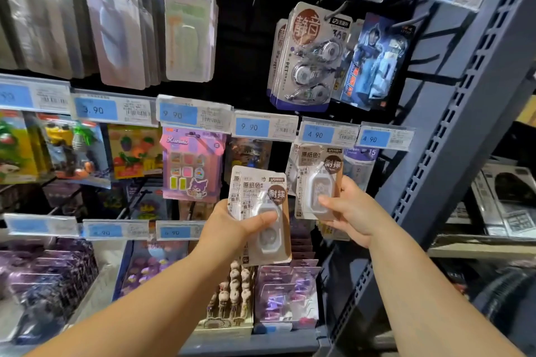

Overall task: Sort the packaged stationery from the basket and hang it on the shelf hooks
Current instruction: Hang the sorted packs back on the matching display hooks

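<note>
Two bare forearms reach up from the bottom edge toward the shelf; the left hand (232,223) has its fingers curled round a beige correction-tape pack (252,185), thumb laid across the clear blister, holding it upright and off the shelf, below the 9.90 price tag (262,126). Just beside it the right hand (351,211) pinches a matching pack (313,171), thumb on the blister and the other digits wrapped round its right edge; this pack's top sits right under the 4.90 price tag (326,134), and whether it is on a hook cannot be told. A purple Kuromi pack (191,165) hangs further left, silver tape packs (310,58) hang in the row above, and a grey slotted upright (452,130) bounds the shelf's right edge
</note>
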`<state>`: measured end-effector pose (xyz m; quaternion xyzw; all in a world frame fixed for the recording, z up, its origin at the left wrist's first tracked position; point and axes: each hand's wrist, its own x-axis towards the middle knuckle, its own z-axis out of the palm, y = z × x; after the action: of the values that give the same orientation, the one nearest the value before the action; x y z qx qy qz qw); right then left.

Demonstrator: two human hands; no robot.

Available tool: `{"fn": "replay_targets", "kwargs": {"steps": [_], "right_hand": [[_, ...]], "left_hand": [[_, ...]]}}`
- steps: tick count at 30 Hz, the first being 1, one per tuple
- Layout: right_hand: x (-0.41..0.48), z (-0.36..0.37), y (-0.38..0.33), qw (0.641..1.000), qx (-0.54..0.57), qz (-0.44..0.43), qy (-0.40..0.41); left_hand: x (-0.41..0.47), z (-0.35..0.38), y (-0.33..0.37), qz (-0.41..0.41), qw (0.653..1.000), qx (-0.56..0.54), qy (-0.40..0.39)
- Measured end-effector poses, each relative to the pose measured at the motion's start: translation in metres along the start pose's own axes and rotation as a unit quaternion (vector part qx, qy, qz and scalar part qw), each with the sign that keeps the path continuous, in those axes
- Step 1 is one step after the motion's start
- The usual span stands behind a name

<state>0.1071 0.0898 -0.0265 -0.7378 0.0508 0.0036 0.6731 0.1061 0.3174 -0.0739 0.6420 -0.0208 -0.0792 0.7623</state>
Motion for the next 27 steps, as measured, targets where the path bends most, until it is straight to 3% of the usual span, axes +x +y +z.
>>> {"fn": "replay_targets", "kwargs": {"steps": [16, 21, 24, 27], "right_hand": [[0.0, 0.007, -0.005, 1.0, -0.008, -0.002, -0.014], [0.011, 0.012, 0.004, 0.997, 0.02, -0.001, 0.071], [0.015, 0.017, 0.01, 0.99, -0.063, -0.002, 0.127], [0.009, 0.018, 0.002, 0.947, -0.257, -0.011, 0.192]], "left_hand": [[0.0, 0.0, -0.007, -0.01, 1.0, -0.015, -0.003], [0.003, 0.0, -0.008, -0.01, 1.0, -0.025, -0.012], [0.006, 0.0, -0.01, -0.009, 0.999, -0.029, -0.015], [0.007, 0.002, -0.01, -0.009, 0.999, -0.035, -0.019]]}}
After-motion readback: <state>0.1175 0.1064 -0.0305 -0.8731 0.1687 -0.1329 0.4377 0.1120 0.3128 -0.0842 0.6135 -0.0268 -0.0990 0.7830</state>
